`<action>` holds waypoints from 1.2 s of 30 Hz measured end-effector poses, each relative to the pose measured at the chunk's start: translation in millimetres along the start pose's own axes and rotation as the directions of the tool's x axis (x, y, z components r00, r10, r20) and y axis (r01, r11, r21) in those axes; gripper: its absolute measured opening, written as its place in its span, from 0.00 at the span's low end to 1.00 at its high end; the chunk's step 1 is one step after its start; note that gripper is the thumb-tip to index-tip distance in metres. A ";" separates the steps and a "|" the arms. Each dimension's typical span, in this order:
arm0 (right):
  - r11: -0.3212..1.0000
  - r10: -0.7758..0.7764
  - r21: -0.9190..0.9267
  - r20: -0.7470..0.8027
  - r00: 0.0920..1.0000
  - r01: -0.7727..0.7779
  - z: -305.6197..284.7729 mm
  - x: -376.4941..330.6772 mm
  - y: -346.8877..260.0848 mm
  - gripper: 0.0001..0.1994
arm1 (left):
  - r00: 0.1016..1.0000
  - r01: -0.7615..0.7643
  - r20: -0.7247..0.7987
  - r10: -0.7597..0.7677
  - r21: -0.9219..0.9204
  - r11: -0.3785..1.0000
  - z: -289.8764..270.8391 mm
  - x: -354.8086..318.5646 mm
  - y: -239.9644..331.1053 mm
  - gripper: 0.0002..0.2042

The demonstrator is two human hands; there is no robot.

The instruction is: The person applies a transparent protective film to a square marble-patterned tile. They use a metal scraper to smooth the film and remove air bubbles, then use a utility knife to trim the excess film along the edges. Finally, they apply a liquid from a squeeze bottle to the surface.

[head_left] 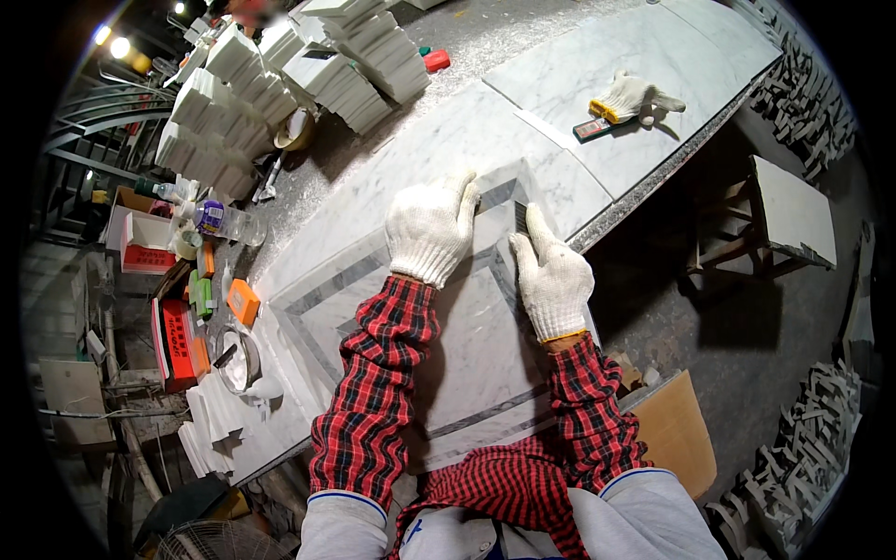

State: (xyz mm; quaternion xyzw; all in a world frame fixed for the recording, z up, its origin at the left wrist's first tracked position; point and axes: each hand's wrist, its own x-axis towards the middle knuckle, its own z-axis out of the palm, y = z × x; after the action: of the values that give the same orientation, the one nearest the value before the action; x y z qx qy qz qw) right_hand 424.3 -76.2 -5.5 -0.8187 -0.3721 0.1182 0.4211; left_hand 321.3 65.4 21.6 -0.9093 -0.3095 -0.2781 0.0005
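A white marble panel with a grey inlaid border (327, 289) lies on the workbench in front of me. My left hand (431, 229), in a white knit glove, lies flat on its far corner with fingers spread. My right hand (553, 273), also gloved, grips a small dark strip of stone (520, 217) upright at the panel's far right corner, next to my left fingertips. Both sleeves are red and black plaid.
Stacks of white tiles (280, 79) fill the bench's far left. A spare white glove (635, 96) and a small dark tool (592, 129) lie on a far marble slab (579, 56). Bottles, orange boxes and a round tin (238, 359) crowd the left. A wooden stool (775, 219) stands right.
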 end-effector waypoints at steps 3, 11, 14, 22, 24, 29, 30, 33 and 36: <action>0.995 -0.092 -0.045 -0.047 0.995 0.090 3.3 0.5 9.3 0.21 | 1.000 0.001 0.003 -0.001 0.013 1.000 -0.8 0.7 1.3 0.11; 0.984 -0.055 0.171 -0.007 0.998 0.055 -4.6 2.9 14.9 0.21 | 0.999 0.011 0.031 -0.011 0.007 1.000 -3.1 2.1 3.1 0.11; 0.983 -0.059 0.175 0.018 0.998 0.055 -8.5 3.9 15.4 0.20 | 1.000 0.004 0.013 -0.004 -0.005 1.000 -1.1 0.5 -0.3 0.11; 0.978 -0.076 0.193 0.006 0.997 0.073 -8.6 4.9 20.6 0.20 | 0.999 0.020 0.033 -0.020 0.017 1.000 -3.1 1.1 1.9 0.11; 0.964 -0.065 0.254 -0.059 0.996 0.078 -4.4 3.0 21.7 0.20 | 0.999 0.020 0.048 -0.022 0.042 0.999 -5.2 1.1 4.1 0.11; 0.998 -0.044 0.040 -0.058 0.997 0.046 -3.5 1.0 12.0 0.22 | 0.999 0.037 0.037 -0.038 0.005 0.999 -1.8 -0.4 1.6 0.11; 0.998 -0.068 -0.004 -0.062 0.996 0.068 -2.1 1.4 12.2 0.22 | 0.997 0.050 0.050 -0.050 0.004 0.999 -2.3 0.7 2.6 0.11; 0.995 -0.064 -0.075 -0.040 0.997 0.061 0.0 2.5 8.7 0.21 | 1.000 0.015 0.009 -0.015 -0.009 1.000 -1.8 1.3 4.0 0.11; 0.996 -0.025 -0.082 0.003 1.000 0.026 -2.5 3.0 2.6 0.21 | 1.000 0.007 -0.005 -0.007 0.008 1.000 0.3 0.1 1.8 0.11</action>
State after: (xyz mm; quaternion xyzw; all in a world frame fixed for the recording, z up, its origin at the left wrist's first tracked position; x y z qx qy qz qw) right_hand 429.0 -76.5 -5.6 -0.8303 -0.3874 0.0982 0.3884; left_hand 322.5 64.0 21.7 -0.9076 -0.3136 -0.2791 0.0041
